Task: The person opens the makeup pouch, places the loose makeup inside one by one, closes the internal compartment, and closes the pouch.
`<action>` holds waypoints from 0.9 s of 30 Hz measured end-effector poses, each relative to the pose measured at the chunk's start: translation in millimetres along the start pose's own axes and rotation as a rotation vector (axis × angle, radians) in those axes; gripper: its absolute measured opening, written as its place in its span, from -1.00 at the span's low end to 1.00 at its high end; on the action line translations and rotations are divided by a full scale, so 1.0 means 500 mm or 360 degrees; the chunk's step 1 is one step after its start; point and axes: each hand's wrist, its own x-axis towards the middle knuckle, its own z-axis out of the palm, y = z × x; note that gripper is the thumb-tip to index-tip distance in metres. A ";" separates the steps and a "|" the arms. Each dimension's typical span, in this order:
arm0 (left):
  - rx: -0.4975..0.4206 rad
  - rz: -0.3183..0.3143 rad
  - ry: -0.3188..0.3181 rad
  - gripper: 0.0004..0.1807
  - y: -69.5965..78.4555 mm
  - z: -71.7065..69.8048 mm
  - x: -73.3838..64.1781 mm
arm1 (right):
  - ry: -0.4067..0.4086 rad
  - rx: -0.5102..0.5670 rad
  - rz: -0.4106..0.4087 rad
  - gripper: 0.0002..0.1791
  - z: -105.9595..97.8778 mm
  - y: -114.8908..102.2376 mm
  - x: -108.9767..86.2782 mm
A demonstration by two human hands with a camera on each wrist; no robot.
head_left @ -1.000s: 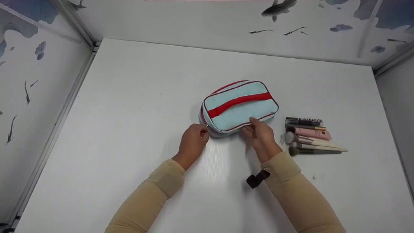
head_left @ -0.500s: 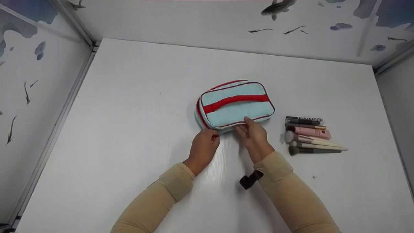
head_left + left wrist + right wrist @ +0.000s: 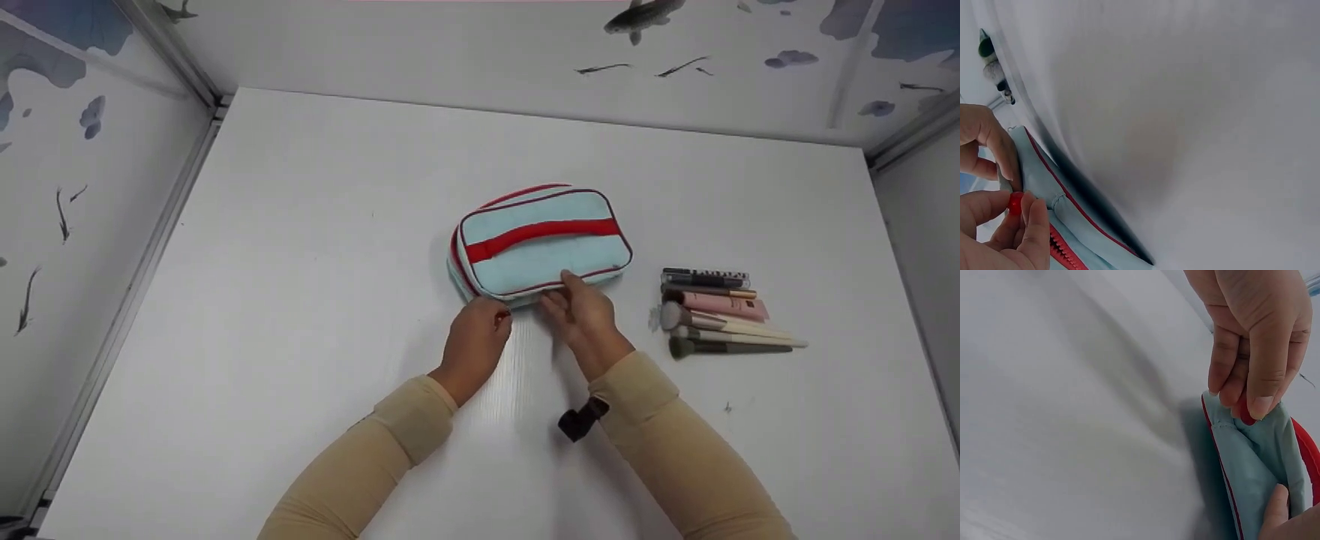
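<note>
A light blue cosmetic bag (image 3: pixel 544 264) with dark red piping and a red strap handle (image 3: pixel 540 234) lies on the white table in the head view. At its near left corner my left hand (image 3: pixel 476 341) pinches a small red zipper pull (image 3: pixel 1015 203) between thumb and fingers. Red zipper teeth (image 3: pixel 1064 250) show beside that hand in the left wrist view. My right hand (image 3: pixel 589 319) grips the bag's near edge, thumb on top and fingers underneath. In the right wrist view its thumb (image 3: pixel 1278 503) presses the light blue fabric.
Right of the bag lies a row of makeup items: dark tubes (image 3: pixel 705 279), a pink tube (image 3: pixel 724 305) and several brushes (image 3: pixel 739 334). White panels with fish prints (image 3: pixel 645 19) stand behind and left of the table (image 3: pixel 300 225).
The bag has shifted a little left and turned slightly. My left hand has moved right and nearer, round the bag's corner, with the zipper pull. My right hand has slid slightly left with the bag.
</note>
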 end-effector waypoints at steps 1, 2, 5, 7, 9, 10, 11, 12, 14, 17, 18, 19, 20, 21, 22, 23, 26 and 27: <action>0.0010 -0.0004 -0.0005 -0.93 -0.003 0.000 0.000 | -0.0016 -0.0012 0.0009 -0.54 -0.001 0.001 0.000; 0.0021 -0.0008 -0.0011 -0.93 -0.006 0.000 -0.001 | -0.0028 -0.0019 0.0023 -0.53 -0.003 0.001 0.000; 0.0039 -0.0020 -0.0026 -0.93 -0.015 0.001 -0.002 | -0.0048 -0.0032 0.0057 -0.51 -0.006 0.002 -0.001; 0.0046 -0.0027 -0.0040 -0.93 -0.019 0.001 -0.003 | -0.0052 -0.0038 0.0076 -0.51 -0.009 0.002 0.000; 0.0054 -0.0050 -0.0067 -0.92 -0.023 0.000 -0.003 | -0.0051 -0.0044 0.0089 -0.53 -0.011 0.000 0.000; 0.0062 -0.0059 -0.0079 -0.91 -0.023 -0.002 -0.003 | -0.0060 -0.0052 0.0090 -0.54 -0.012 0.000 0.000; 0.0071 -0.0072 -0.0091 -0.91 -0.024 -0.003 -0.003 | -0.0066 -0.0058 0.0092 -0.55 -0.012 -0.001 -0.001; 0.0078 -0.0084 -0.0101 -0.90 -0.026 -0.004 -0.002 | -0.0073 -0.0065 0.0092 -0.57 -0.013 -0.001 0.000; 0.0082 -0.0106 -0.0112 -0.88 -0.028 -0.007 -0.001 | -0.0088 -0.0090 0.0090 -0.61 -0.016 -0.003 -0.003; 0.0079 -0.0126 -0.0107 -0.87 -0.033 -0.010 0.002 | -0.0108 -0.0129 0.0096 -0.65 -0.020 -0.005 -0.006; 0.0076 -0.0134 -0.0105 -0.87 -0.035 -0.011 0.003 | -0.0113 -0.0146 0.0100 -0.66 -0.021 -0.006 -0.007; 0.0074 -0.0140 -0.0100 -0.87 -0.037 -0.012 0.003 | -0.0116 -0.0159 0.0105 -0.67 -0.023 -0.007 -0.008; 0.0077 -0.0150 -0.0098 -0.87 -0.039 -0.013 0.004 | -0.0124 -0.0173 0.0110 -0.67 -0.024 -0.007 -0.008; 0.0075 -0.0161 -0.0098 -0.88 -0.041 -0.014 0.005 | -0.0138 -0.0184 0.0115 -0.67 -0.026 -0.008 -0.008; 0.0079 -0.0167 -0.0097 -0.88 -0.043 -0.014 0.006 | -0.0142 -0.0197 0.0116 -0.67 -0.027 -0.008 -0.008; 0.0081 -0.0173 -0.0097 -0.89 -0.044 -0.014 0.007 | -0.0146 -0.0211 0.0115 -0.67 -0.028 -0.008 -0.008; 0.0073 -0.0204 -0.0106 -0.91 -0.047 -0.016 0.010 | -0.0163 -0.0247 0.0110 -0.66 -0.030 -0.008 -0.007; 0.0069 -0.0207 -0.0107 -0.91 -0.048 -0.017 0.011 | -0.0165 -0.0262 0.0101 -0.66 -0.031 -0.008 -0.008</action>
